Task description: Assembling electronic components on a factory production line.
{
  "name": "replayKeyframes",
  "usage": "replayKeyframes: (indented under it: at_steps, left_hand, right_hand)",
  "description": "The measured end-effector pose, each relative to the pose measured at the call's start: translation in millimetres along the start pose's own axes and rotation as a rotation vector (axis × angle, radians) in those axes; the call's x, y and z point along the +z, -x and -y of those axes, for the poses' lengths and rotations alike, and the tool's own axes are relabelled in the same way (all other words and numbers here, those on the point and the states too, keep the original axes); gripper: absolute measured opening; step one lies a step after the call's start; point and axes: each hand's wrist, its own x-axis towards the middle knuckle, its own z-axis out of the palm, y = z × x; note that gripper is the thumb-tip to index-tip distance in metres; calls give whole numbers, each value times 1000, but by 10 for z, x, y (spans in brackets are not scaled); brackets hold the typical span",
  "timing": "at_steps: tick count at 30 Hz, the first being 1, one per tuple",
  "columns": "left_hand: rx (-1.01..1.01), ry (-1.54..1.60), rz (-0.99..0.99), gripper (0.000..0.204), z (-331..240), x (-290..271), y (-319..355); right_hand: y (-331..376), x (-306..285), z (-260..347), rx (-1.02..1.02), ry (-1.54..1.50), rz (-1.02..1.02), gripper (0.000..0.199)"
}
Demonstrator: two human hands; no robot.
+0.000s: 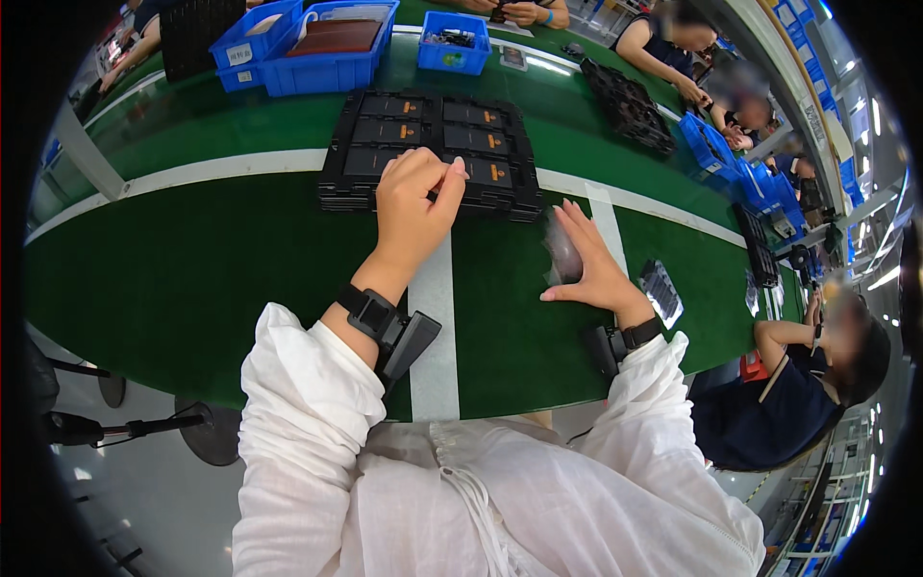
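Observation:
A stack of black trays lies ahead of me on the green table. Flat black rectangular pieces with small orange marks sit in the top tray's compartments in two columns. Over the near edge of the stack is my left hand, its fingers curled in and the thumb raised; whatever it may hold is hidden. To the right of the stack, my right hand curves around a crumpled clear plastic bag, thumb and fingers apart on either side of it. What the bag contains is unclear.
Blue bins stand at the far left, and a smaller blue bin holds dark parts. Another black tray lies far right. A clear-wrapped item rests beside my right wrist. A co-worker sits at the right; others work across the table.

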Motion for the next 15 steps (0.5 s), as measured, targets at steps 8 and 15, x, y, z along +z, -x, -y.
replayKeyframes:
  at_steps: [8,15]
  left_hand:
    - [-3,23,-9,15,25,1,-19]
    - [8,-12,29,15,28,23,-14]
  right_hand:
    - [-20,-98,-94,-18,-165,135,91]
    - [35,67,-290,41,-218,-89,58]
